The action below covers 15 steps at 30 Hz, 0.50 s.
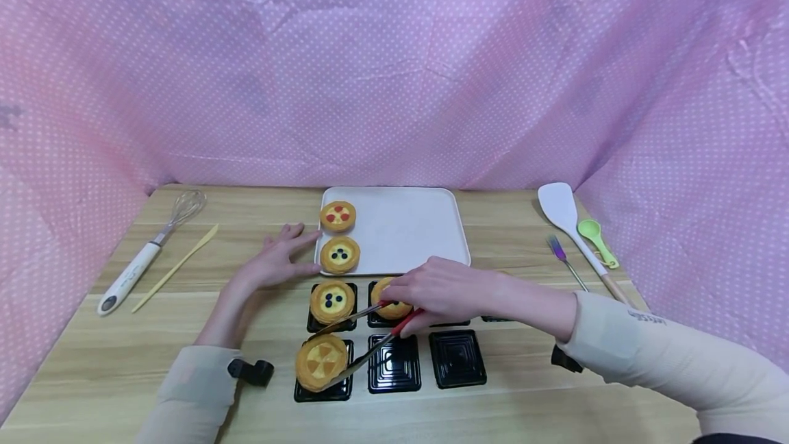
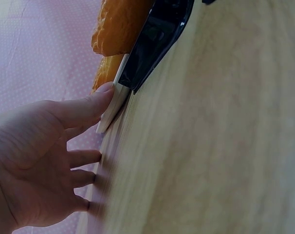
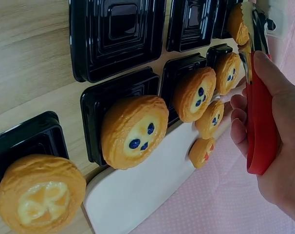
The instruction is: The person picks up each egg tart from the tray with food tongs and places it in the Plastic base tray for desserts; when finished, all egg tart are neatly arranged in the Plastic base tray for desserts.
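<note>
My right hand (image 1: pixel 434 290) reaches across in front of me, forearm slanting in from the right, fingers curled round the red handles of the tongs (image 1: pixel 370 348). The tongs point down and left, and their metal tips close on the tart with the yellow-orange wedge top (image 1: pixel 321 361), which sits in the near-left black cup (image 1: pixel 325 389) of the group of cups on the wooden table (image 1: pixel 123 368). In the right wrist view my fingers (image 3: pixel 240 129) wrap the red grip from the side.

My left hand (image 1: pixel 274 262) lies flat on the table, fingers straight and spread, holding nothing; its thumb (image 2: pixel 84 109) presses against the left edge of the white tray (image 1: pixel 401 228), just beside the blueberry tart (image 1: pixel 340 254) on it.
</note>
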### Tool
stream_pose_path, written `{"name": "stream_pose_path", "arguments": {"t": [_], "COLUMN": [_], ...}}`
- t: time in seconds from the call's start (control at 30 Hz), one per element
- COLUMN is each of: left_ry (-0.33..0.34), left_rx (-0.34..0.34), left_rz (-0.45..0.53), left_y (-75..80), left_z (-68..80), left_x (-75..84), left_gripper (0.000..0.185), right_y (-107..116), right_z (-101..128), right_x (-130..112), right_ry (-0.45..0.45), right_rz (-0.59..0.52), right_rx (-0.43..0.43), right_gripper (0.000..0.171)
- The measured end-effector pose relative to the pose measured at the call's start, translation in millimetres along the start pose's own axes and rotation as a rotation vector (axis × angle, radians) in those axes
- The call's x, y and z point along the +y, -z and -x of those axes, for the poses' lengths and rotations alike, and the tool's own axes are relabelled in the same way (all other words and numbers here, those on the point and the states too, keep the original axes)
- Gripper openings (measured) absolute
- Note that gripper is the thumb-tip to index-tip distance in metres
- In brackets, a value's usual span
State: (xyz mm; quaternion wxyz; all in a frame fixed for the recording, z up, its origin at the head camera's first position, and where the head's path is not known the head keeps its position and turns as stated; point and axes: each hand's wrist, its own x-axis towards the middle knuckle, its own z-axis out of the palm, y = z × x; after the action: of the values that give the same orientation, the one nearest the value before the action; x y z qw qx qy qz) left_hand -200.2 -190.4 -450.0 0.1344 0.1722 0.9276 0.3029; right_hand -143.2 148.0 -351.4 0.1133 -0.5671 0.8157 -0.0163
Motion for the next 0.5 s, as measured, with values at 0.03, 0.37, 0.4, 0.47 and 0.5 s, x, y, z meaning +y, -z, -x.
{"name": "stream_pose_path", "arguments": {"t": [0.03, 0.37, 0.4, 0.47, 0.5], "left_ry": [0.000, 0.004, 0.005, 0.006, 0.006], "left_rx": [-0.001, -0.003, -0.003, -0.004, -0.004], "left_rz": [-0.001, 0.005, 0.004, 0.004, 0.003], "left_y": [0.0, 0.6, 0.6, 0.5, 0.5], "left_z": [-0.2, 0.8, 0.9, 0.9, 0.9], "left_x": [0.0, 0.8, 0.8, 0.8, 0.9], "left_gripper": [0.080, 0.081, 0.081, 0.081, 0.081], "right_y": [-0.4, -1.2, -1.2, -1.6, -1.8], "right_z": [0.4, 1.9, 1.9, 1.9, 1.9], "right_x": [0.3, 0.7, 0.6, 0.5, 0.6], "right_ry": [-0.005, -0.011, -0.009, -0.006, -0.006], "right_rz": [-0.002, 0.024, 0.025, 0.026, 0.028], "right_rx": [-0.004, -0.007, -0.006, -0.006, -0.007], "right_gripper": [0.048, 0.051, 0.051, 0.051, 0.051]}}
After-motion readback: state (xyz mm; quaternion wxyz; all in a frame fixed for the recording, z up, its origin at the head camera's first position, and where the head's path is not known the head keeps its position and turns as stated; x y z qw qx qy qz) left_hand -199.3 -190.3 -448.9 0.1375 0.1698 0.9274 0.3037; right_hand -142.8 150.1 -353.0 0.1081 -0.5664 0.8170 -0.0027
